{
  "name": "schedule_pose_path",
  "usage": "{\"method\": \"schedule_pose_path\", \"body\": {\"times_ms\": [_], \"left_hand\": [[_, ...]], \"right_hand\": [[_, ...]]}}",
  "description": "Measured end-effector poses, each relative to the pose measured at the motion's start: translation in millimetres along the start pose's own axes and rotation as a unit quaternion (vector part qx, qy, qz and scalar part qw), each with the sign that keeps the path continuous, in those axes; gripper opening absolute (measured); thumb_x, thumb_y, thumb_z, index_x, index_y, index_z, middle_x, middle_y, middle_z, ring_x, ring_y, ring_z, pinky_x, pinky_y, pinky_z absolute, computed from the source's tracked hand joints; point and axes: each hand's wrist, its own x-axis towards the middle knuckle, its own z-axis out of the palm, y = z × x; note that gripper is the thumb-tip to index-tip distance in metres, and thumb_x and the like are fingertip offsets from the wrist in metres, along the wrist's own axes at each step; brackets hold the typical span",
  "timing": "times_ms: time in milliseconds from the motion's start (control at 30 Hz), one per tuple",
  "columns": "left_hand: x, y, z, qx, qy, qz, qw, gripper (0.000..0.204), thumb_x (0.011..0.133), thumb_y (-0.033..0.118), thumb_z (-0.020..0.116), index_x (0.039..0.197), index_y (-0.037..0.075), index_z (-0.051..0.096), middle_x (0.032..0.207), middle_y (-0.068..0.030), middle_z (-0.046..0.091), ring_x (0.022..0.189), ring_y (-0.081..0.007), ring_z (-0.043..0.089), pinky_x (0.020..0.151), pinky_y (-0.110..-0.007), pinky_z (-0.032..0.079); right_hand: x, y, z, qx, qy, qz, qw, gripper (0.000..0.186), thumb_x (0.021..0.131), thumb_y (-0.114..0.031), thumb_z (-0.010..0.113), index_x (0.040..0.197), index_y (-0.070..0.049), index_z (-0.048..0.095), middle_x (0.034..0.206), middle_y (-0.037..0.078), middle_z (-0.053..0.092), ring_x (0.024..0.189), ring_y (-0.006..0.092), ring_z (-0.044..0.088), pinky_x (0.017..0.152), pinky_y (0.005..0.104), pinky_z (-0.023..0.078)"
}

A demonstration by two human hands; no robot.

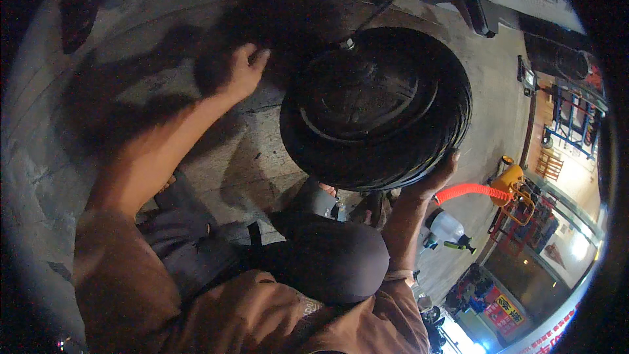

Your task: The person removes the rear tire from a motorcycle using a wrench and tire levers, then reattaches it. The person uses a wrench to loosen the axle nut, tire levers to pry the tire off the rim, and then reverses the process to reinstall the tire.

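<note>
Wheel (373, 115): tilted, in front of the person's knee (347, 259). Right hand (436, 180): against the wheel's lower right edge, thumb along the tyre; whether its fingers close round the tread cannot be determined. Left hand (247, 72): left of the wheel, well apart from it, empty, thumb and fingers parted. Metal fitting (348, 44): at the wheel's upper edge. Coiled red hose (472, 190): just beyond its lower right. Assessment: right-hand support should remain low on the tyre; a second hold opposite would limit tipping. The fitting merits protection from side strain.
</note>
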Motion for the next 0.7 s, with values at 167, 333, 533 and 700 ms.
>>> {"method": "schedule_pose_path", "body": {"times_ms": [167, 333, 533, 700], "left_hand": [[-7, 17, -20, 0.029, -0.011, 0.099, 0.995, 0.036, 0.090, 0.026, 0.067, 0.116, 0.004, 0.058, 0.110, -0.0118, 0.064, 0.097, -0.0230, 0.061, 0.083, -0.036, 0.050], [-57, 129, -17, -0.097, -0.178, 0.253, 0.946, 0.067, 0.081, 0.040, 0.073, 0.128, -0.002, 0.049, 0.120, -0.0184, 0.058, 0.113, -0.0301, 0.055, 0.097, -0.039, 0.044], [-101, 203, -27, 0.102, -0.143, 0.404, 0.898, 0.112, 0.063, 0.045, 0.086, 0.143, -0.006, 0.026, 0.140, -0.0303, 0.039, 0.131, -0.0407, 0.041, 0.109, -0.043, 0.035], [-86, 205, -44, 0.071, -0.113, 0.257, 0.957, 0.095, 0.069, 0.010, 0.079, 0.146, -0.003, 0.025, 0.143, -0.0205, 0.040, 0.133, -0.0306, 0.039, 0.113, -0.038, 0.027]], "right_hand": [[6, 5, -2, 0.026, -0.009, 0.015, 0.999, 0.064, 0.095, -0.051, 0.040, 0.133, -0.001, 0.049, 0.129, 0.015, 0.056, 0.118, 0.0304, 0.053, 0.102, 0.0445, 0.042], [9, 15, 21, -0.025, 0.002, -0.017, 1.000, 0.065, 0.095, -0.055, 0.038, 0.132, -0.003, 0.048, 0.123, 0.014, 0.057, 0.111, 0.0296, 0.055, 0.100, 0.0426, 0.042], [-4, 17, 86, -0.046, -0.163, -0.132, 0.977, 0.057, 0.102, -0.040, 0.033, 0.144, -0.002, 0.028, 0.133, 0.018, 0.048, 0.122, 0.0282, 0.047, 0.106, 0.0405, 0.036], [-17, 5, 17, -0.084, -0.227, -0.107, 0.964, 0.041, 0.101, -0.026, 0.045, 0.129, 0.002, 0.053, 0.113, 0.016, 0.064, 0.104, 0.0218, 0.060, 0.092, 0.0346, 0.047]]}}
